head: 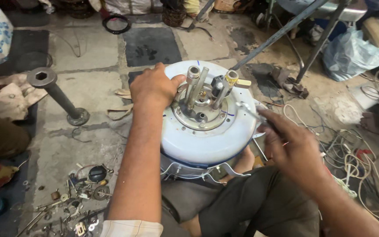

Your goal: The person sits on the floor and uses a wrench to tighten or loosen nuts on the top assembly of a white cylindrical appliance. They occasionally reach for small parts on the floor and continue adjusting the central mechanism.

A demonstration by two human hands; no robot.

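White round water-heater tank (207, 140) sits end-up between the person's knees, wedged against the lap so the flange end faces up and stays put under tool load. Left hand (154, 85) lies palm-down over the far-left rim of the tank, fingers curled over the edge, thumb toward the centre; reads as a brace against rotation, not holding anything separate. Right hand (292, 149) is closed around a slim metal tool, looks like a spanner (248, 109), with its head reaching in over the right side of the metal flange plate (200, 114). Can't tell whether the head is actually seated on a bolt; it's small and partly blurred. Flange carries two upright threaded pipe stubs (194, 77) on the left and a brass-tipped fitting (231, 79) with a dark body beside it on the right, so the tool has to come in from the side rather than from above. Loose screws, washers and small parts (84, 193) lie scattered on the concrete floor by the left elbow, within reach. A grey socket post (55, 94) stands well apart to the left; tangled white cables (352, 158) lie to the right.
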